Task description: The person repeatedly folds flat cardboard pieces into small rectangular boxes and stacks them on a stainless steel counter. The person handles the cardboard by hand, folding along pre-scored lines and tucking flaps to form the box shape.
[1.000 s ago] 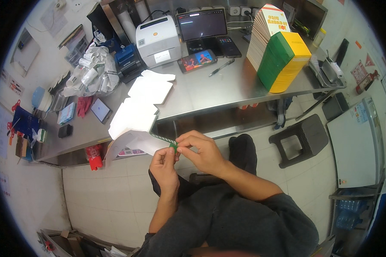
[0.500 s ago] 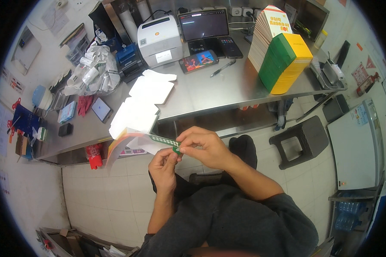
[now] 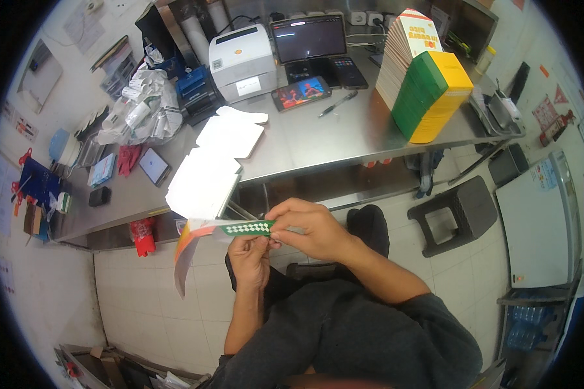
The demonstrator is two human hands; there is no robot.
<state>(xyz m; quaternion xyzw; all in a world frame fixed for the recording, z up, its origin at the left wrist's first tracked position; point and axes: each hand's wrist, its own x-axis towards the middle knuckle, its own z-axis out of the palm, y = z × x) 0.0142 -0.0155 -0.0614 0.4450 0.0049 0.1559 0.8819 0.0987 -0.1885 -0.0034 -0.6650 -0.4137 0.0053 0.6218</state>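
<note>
A thin printed sheet, orange on one part with a green, white-patterned strip (image 3: 246,229) along one end, hangs in front of the table edge. Its orange part bends down to the left, away from my hands. My left hand (image 3: 248,261) pinches the strip from below. The fingers of my right hand (image 3: 310,227) are closed on the strip's right end. Just beyond the sheet, white flat carton blanks (image 3: 211,168) lie on the table and reach its front edge.
On the steel table (image 3: 292,142) stand a label printer (image 3: 240,61), a phone (image 3: 300,93) showing a picture, a pen (image 3: 337,104) and a green-and-yellow stack of folded cartons (image 3: 428,97). A dark stool (image 3: 467,214) is at right, near a small fridge (image 3: 542,220).
The sheet has turned, so its green strip now lies nearly level and shows more, while its orange part swings downward. My left hand has shifted slightly; the right stays near the strip's end.
</note>
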